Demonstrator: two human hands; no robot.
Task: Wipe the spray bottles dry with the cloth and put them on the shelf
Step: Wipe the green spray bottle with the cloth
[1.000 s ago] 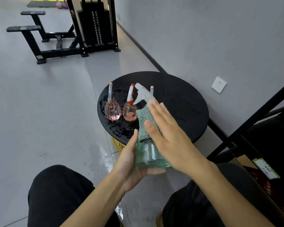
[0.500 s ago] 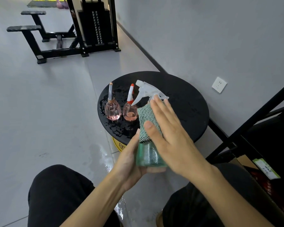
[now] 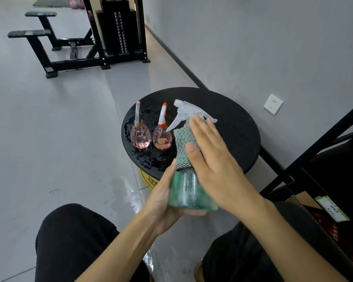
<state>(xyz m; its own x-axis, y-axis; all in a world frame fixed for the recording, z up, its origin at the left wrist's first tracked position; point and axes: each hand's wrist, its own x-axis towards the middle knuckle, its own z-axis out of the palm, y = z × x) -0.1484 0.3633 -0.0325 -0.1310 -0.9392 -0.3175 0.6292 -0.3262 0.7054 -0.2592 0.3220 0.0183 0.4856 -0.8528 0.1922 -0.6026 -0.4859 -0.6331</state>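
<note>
My left hand (image 3: 167, 202) grips the base of a green see-through spray bottle (image 3: 186, 192) with a clear trigger head, held above my knees. With straight fingers, my right hand (image 3: 214, 161) presses a green textured cloth (image 3: 181, 143) flat against the bottle's upper body. Two small pink spray bottles stand upright on the wet round black table (image 3: 238, 131): one with a clear cap (image 3: 140, 133) on the left, one with an orange-white nozzle (image 3: 162, 135) beside it. The black shelf frame (image 3: 322, 139) rises at the right.
Water drops cover the table's left part and a wet patch lies on the floor (image 3: 128, 192) below it. A cardboard box (image 3: 314, 202) sits at the shelf's foot. A black gym machine (image 3: 94, 43) stands far back left. A wall socket (image 3: 273, 104) is behind the table.
The bottle has turned in my hands so its trigger head shows more fully. My right hand with the cloth has shifted slightly up along the bottle.
</note>
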